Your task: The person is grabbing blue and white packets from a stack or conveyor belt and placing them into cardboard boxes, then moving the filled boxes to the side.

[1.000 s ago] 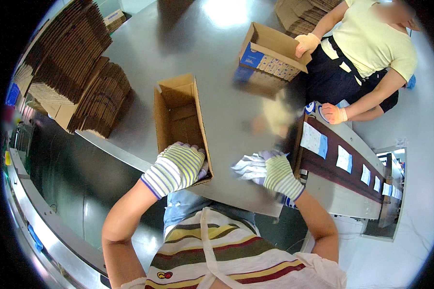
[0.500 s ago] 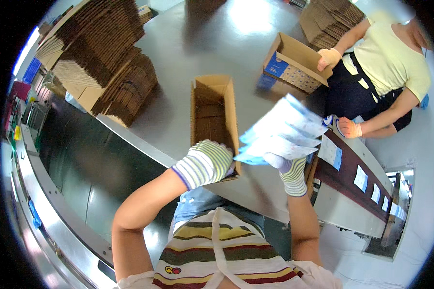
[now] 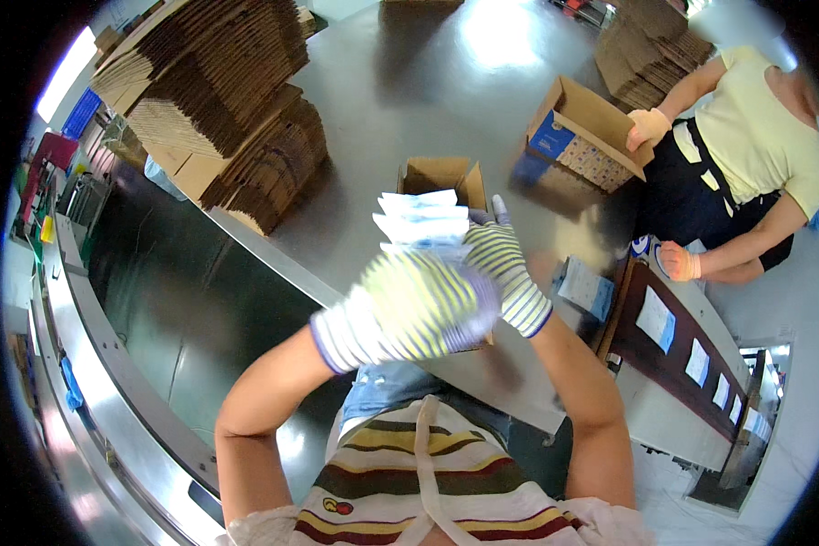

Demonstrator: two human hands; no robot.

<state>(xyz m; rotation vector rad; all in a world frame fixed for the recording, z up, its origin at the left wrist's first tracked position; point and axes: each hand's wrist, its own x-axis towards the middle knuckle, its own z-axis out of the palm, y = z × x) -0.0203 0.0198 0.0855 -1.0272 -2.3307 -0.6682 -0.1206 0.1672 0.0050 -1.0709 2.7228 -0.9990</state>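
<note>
"Starting with whatever was closest, what did you see?"

"The left hand (image 3: 409, 305), gloved in green and white stripes, was blurred, its back upward and its fingers out of sight; I couldn't tell whether it pinched anything. The right hand (image 3: 505, 264), also in striped knit, had a fingertip stretched away from the body; its grip was unclear too."

"And the packets (image 3: 420, 223)?"

"Flat, white with pale blue, layered one behind another. They showed just beyond the left hand, in front of the opening of a cardboard box (image 3: 439, 171)."

"What couldn't you make out?"

"Their near ends, behind the left hand. Most of the box was covered as well, so I couldn't say whether they were inside it or above."

"Farther out?"

"A smooth, glossy metal bench (image 3: 373, 118). To the right lay a blue-and-white pouch (image 3: 584, 289), near a dark red conveyor belt (image 3: 666, 371) carrying similar flat ones. Beyond, a co-worker's orange-gloved hand (image 3: 648, 127) touched a blue-printed carton (image 3: 601, 156). Leftward rose ridged stacks of folded brown cardboard (image 3: 232, 82)."
</note>
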